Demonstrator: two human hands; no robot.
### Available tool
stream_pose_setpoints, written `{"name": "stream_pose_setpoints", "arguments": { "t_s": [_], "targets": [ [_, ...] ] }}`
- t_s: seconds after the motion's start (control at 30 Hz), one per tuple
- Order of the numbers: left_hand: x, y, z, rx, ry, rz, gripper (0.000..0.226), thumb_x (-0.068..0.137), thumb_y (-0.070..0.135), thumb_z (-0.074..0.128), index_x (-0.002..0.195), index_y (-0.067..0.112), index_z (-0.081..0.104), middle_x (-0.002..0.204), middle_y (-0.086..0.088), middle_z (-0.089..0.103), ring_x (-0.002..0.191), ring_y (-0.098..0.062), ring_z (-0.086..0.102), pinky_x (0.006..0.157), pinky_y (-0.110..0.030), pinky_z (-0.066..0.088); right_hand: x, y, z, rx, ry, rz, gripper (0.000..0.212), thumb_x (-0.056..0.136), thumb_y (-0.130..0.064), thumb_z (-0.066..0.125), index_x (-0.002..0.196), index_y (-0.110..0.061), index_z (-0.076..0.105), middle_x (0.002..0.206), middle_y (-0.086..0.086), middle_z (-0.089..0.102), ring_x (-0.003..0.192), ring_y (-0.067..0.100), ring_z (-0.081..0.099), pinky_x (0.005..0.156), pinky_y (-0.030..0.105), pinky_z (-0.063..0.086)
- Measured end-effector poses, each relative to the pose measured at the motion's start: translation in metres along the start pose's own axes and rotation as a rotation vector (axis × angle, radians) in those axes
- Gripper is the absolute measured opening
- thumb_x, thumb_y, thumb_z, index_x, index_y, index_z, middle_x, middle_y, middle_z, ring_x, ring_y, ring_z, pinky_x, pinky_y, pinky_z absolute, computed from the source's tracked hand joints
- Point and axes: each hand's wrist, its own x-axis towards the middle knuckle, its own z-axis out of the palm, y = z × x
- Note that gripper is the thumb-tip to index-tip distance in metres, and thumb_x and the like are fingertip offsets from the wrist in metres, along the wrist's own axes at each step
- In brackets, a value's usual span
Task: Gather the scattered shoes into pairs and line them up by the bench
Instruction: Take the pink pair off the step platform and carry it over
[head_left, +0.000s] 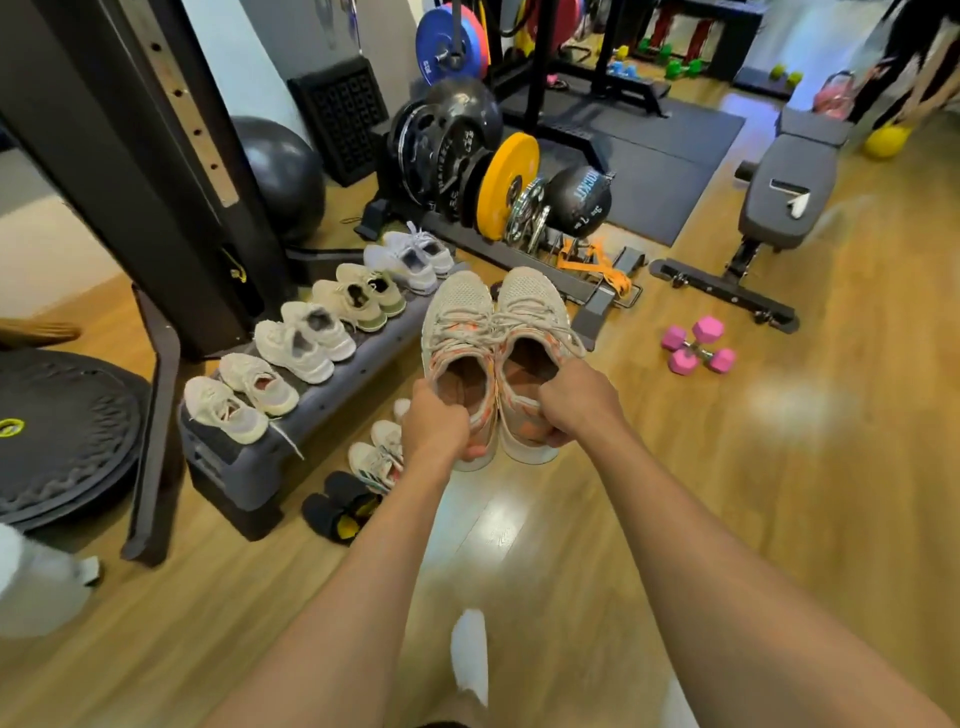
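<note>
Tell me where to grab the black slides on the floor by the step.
Likely by the straps of the black slides, from above on the open floor side: the straps arch over flat soles, and the grey step stands close beside them.

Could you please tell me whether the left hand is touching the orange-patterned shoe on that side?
Touching. The head view shows the left hand gripping the heel of the left orange-patterned shoe, with no gap between them.
</note>
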Motion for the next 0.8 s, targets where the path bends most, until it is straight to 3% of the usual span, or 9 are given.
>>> {"name": "stream_pose_setpoints", "arguments": {
  "t_s": [0.07,0.13,0.37,0.47,0.6,0.67,0.8],
  "targets": [
    [0.03,0.021,0.024,-0.01,-0.013,-0.016,0.031,0.095,0.014,0.045,0.125,0.018,0.05,0.118,-0.009,0.059,0.053,-0.028,0.07,0.043,-0.031,0.056,0.039,0.0,-0.015,0.006,-0.009,0.012,0.031,0.081,-0.014,0.043,0.11,-0.014,0.056,0.091,0.015,0.068,0.068,0.035,0.068,0.046,0.028,0.052],
    [0.056,0.043,0.048,-0.018,-0.027,-0.024,0.03,0.093,0.012,0.048,0.122,0.018,0.049,0.116,-0.009,0.06,0.049,-0.026,0.069,0.046,-0.036,0.058,0.079,0.001,-0.031,0.009,-0.015,0.014,0.034,0.081,-0.017,0.045,0.112,-0.012,0.058,0.091,0.016,0.068,0.069,0.034,0.068,0.039,0.023,0.046],
    [0.141,0.109,0.129,0.014,0.023,-0.06,0.027,0.094,0.009,0.047,0.119,0.018,0.047,0.115,-0.007,0.057,0.053,-0.028,0.07,0.044,-0.033,0.057,0.217,0.004,-0.074,0.039,-0.054,0.019,0.036,0.085,-0.024,0.047,0.12,-0.019,0.056,0.092,0.01,0.068,0.05,0.028,0.067,0.046,0.029,0.054],
    [0.178,0.126,0.163,-0.021,0.071,-0.11,0.027,0.094,0.01,0.05,0.117,0.022,0.047,0.108,-0.002,0.056,0.052,-0.024,0.07,0.047,-0.036,0.059,0.279,0.004,-0.086,0.005,-0.093,-0.019,0.035,0.088,-0.028,0.047,0.122,-0.021,0.054,0.096,0.01,0.067,0.061,0.031,0.068,0.055,0.034,0.058],
    [0.219,0.138,0.204,-0.142,0.164,-0.175,0.029,0.091,0.013,0.054,0.116,0.022,0.043,0.1,0.001,0.053,0.048,-0.026,0.068,0.047,-0.041,0.059,0.354,0.0,-0.098,-0.08,-0.177,-0.107,0.03,0.086,-0.023,0.044,0.115,-0.019,0.054,0.088,0.008,0.068,0.056,0.025,0.068,0.051,0.028,0.053],
    [0.238,0.141,0.22,-0.185,0.204,-0.215,0.026,0.091,0.018,0.056,0.112,0.023,0.042,0.099,-0.001,0.055,0.047,-0.027,0.068,0.043,-0.037,0.057,0.383,-0.004,-0.099,-0.123,-0.217,-0.126,0.036,0.086,-0.023,0.043,0.12,-0.018,0.053,0.099,0.012,0.068,0.07,0.03,0.068,0.055,0.029,0.051],
    [0.286,0.136,0.248,-0.275,0.29,-0.292,0.03,0.091,0.012,0.05,0.118,0.025,0.044,0.111,-0.008,0.057,0.058,-0.03,0.069,0.039,-0.03,0.052,0.447,-0.007,-0.08,-0.136,-0.325,-0.153,0.04,0.09,-0.028,0.043,0.128,-0.015,0.049,0.102,0.01,0.062,0.07,0.032,0.065,0.036,0.016,0.04]
  ]
}}
